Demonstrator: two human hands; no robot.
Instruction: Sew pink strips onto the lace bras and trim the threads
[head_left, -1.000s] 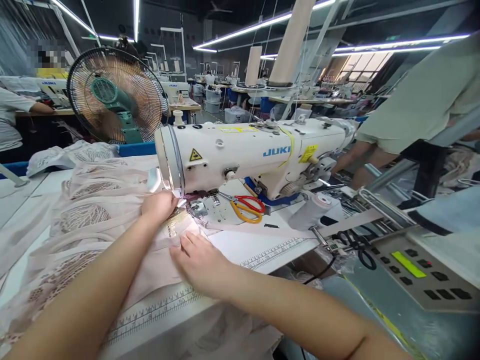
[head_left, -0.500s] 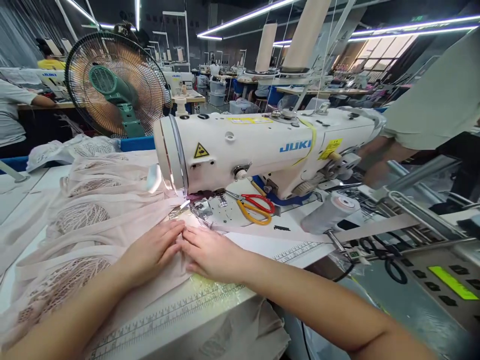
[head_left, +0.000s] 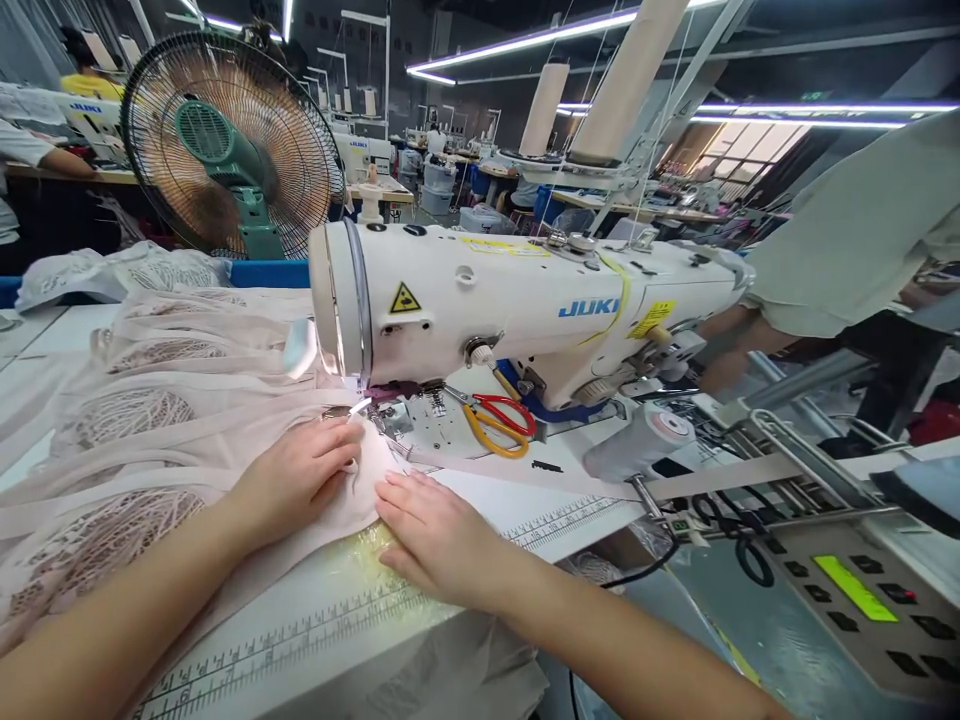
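A white Juki sewing machine (head_left: 525, 300) stands across the table. Pale pink fabric with lace panels (head_left: 150, 420) lies bunched to its left and runs under the needle area (head_left: 367, 405). My left hand (head_left: 300, 475) rests on the fabric just in front of the needle, fingers curled down onto the cloth. My right hand (head_left: 435, 535) lies flat beside it, fingers stretched out, pressing the fabric edge onto the white table (head_left: 525, 510). Both hands are close together, a little apart.
Red and yellow scissors (head_left: 499, 420) lie on the machine bed. A thread cone (head_left: 637, 445) lies to the right, by a control panel (head_left: 855, 595). A green standing fan (head_left: 225, 150) is behind. A person stands at right (head_left: 847, 240); others work at far left.
My left hand moved forward toward the needle and curled onto the cloth. My right hand slid slightly back and right, so the hands no longer touch. The view shifted a little.
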